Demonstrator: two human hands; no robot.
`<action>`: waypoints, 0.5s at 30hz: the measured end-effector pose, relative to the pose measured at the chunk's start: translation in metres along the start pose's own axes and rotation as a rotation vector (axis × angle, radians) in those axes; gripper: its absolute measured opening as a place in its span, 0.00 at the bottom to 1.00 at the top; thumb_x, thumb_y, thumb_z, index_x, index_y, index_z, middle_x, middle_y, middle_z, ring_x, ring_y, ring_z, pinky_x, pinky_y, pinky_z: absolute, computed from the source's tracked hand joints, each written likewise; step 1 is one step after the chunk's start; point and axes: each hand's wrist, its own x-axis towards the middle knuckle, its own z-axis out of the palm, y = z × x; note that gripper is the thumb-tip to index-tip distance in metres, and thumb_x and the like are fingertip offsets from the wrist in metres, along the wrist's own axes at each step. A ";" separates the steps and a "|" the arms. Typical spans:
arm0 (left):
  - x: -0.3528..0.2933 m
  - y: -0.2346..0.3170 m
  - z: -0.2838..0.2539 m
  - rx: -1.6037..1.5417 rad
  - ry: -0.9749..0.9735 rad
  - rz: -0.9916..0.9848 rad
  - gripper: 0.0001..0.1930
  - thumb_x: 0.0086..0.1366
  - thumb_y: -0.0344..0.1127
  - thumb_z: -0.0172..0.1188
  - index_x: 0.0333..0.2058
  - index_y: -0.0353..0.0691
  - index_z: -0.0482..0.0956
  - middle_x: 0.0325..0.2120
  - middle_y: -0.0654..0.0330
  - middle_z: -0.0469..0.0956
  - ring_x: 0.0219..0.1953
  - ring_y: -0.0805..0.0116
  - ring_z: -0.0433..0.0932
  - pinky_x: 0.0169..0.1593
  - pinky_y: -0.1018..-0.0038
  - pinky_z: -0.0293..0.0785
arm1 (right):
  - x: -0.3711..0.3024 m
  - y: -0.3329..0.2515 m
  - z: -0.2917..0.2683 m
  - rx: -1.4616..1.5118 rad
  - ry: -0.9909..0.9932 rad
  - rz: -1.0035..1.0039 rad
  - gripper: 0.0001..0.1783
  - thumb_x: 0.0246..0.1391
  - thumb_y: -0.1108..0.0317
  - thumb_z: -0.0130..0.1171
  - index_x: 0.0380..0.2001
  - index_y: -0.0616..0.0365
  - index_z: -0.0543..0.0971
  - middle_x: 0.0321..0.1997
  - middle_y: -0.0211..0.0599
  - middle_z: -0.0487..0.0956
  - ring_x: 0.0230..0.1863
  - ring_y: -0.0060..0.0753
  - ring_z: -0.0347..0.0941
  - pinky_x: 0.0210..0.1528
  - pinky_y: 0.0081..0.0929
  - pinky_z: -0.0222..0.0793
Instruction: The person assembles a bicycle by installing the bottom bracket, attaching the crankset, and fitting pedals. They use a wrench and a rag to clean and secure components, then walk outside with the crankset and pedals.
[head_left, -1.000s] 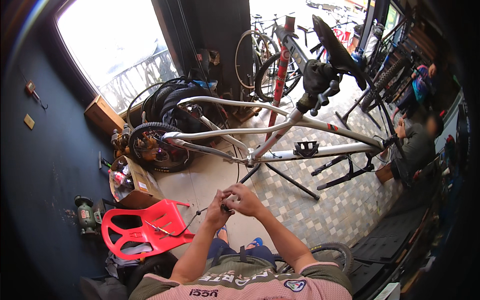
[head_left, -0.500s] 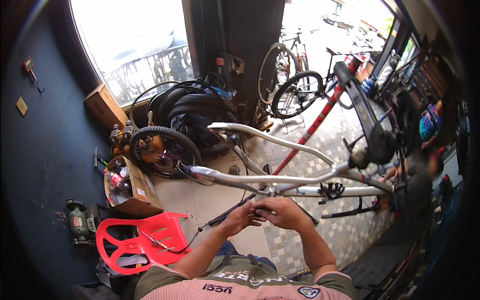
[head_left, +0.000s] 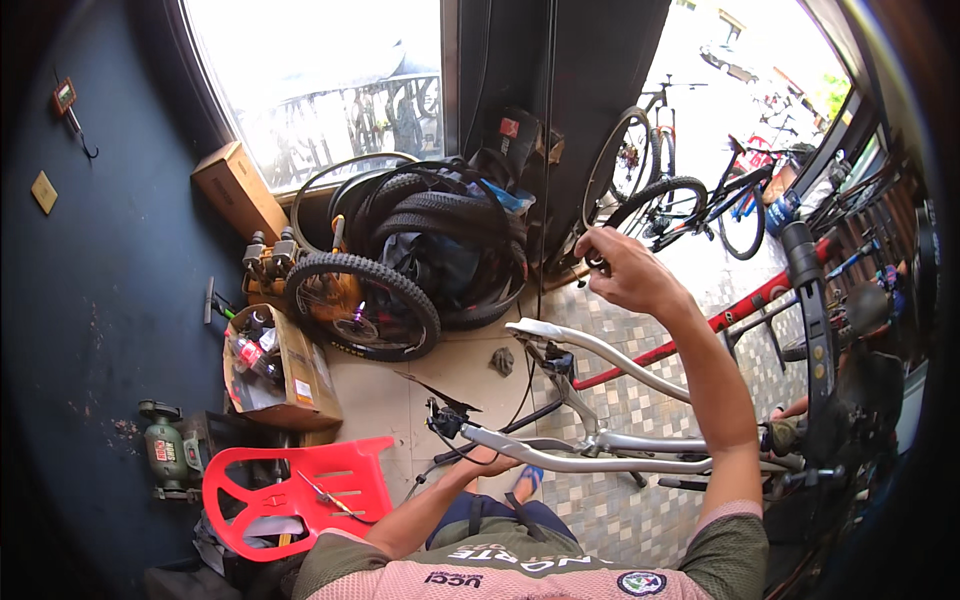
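A silver bicycle frame (head_left: 590,464) lies across the space in front of me, its tubes running to the right. My right hand (head_left: 632,272) is raised above the frame's far tube, its fingers curled around a small dark thing that I cannot make out. Low at the frame's near left end is my left hand (head_left: 484,462), beside the silver tube; its fingers are partly hidden there. A dark fitting with cables (head_left: 447,418) sits at that end of the frame.
A red plastic chair (head_left: 232,500) with a slim pointed tool on it stands at my left, near an open cardboard box (head_left: 290,405). Behind are a knobby wheel (head_left: 425,325) and a tyre pile (head_left: 440,212). A red frame tube (head_left: 735,315) slants behind; a person crouches at right.
My hands have parted: the right rose up and away, the left moved down beside the frame's end. The view has shifted, so the surroundings sit farther right.
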 end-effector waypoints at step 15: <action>0.088 -0.052 0.094 -1.006 0.414 -0.434 0.19 0.72 0.28 0.57 0.61 0.38 0.74 0.45 0.58 0.83 0.39 0.73 0.83 0.40 0.76 0.79 | -0.029 0.210 0.166 0.319 -0.861 0.101 0.25 0.60 0.51 0.57 0.46 0.65 0.82 0.35 0.54 0.86 0.40 0.49 0.84 0.47 0.42 0.77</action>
